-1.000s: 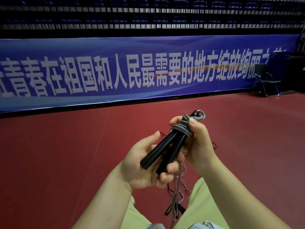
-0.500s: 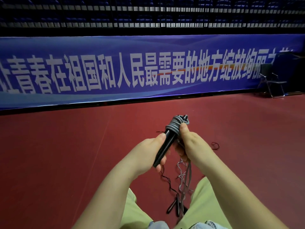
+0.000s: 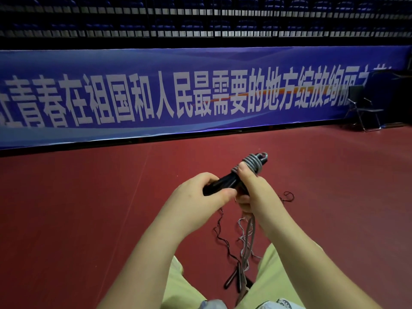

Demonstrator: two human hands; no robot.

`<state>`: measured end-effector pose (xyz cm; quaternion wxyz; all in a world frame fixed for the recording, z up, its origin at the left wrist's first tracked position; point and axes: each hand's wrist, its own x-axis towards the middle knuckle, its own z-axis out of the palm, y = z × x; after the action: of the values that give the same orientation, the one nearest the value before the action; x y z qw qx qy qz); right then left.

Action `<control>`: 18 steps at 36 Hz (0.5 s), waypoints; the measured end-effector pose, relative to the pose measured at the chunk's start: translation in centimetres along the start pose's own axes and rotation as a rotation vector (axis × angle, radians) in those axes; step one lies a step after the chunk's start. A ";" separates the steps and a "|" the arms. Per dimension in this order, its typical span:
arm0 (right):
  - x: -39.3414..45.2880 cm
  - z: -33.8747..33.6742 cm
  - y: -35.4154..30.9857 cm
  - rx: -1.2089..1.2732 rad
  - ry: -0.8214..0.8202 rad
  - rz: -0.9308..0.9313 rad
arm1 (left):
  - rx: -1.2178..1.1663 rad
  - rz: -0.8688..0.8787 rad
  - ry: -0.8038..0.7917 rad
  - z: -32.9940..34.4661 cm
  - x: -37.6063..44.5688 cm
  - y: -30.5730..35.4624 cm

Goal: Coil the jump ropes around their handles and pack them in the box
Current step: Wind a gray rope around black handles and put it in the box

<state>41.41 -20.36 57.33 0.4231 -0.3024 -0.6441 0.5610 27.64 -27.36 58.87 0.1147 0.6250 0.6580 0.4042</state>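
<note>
In front of me I hold a pair of black jump-rope handles [image 3: 220, 185], tilted up to the right. Grey rope [image 3: 253, 162] is coiled in several turns round their upper end. My left hand [image 3: 200, 197] grips the lower end of the handles. My right hand [image 3: 252, 192] grips the handles just below the coil, thumb against the turns, and the loose grey rope [image 3: 249, 237] hangs down from it to the floor. Another jump rope with black handles [image 3: 301, 279] and thin dark cord lies on the floor between my legs. No box is in view.
I sit on a red sports floor [image 3: 89, 219]. A long blue banner [image 3: 178, 92] runs along a barrier ahead. A black folding chair [image 3: 362, 108] stands at the far right. My light-green trouser legs [image 3: 274, 277] frame the rope on the floor.
The handles have tipped from steeply upright to a flatter slant. My left hand has closed round their lower end, and my right hand has come lower over the coil.
</note>
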 end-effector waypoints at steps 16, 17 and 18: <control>1.9 0.8 -2.0 0.156 -0.107 -0.105 | -1.566 -0.182 -1.070 1.9 -0.5 -1.7; 2.0 0.6 -2.1 0.131 -0.103 -0.113 | -1.587 -0.207 -1.076 1.6 -0.2 -1.8; 2.2 0.4 -2.3 0.091 -0.123 -0.122 | -1.589 -0.225 -1.068 1.2 0.1 -1.9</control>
<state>40.31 -19.09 59.99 0.4294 -0.2078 -0.6600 0.5803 27.04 -26.58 56.86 0.8269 0.3995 0.1093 0.3805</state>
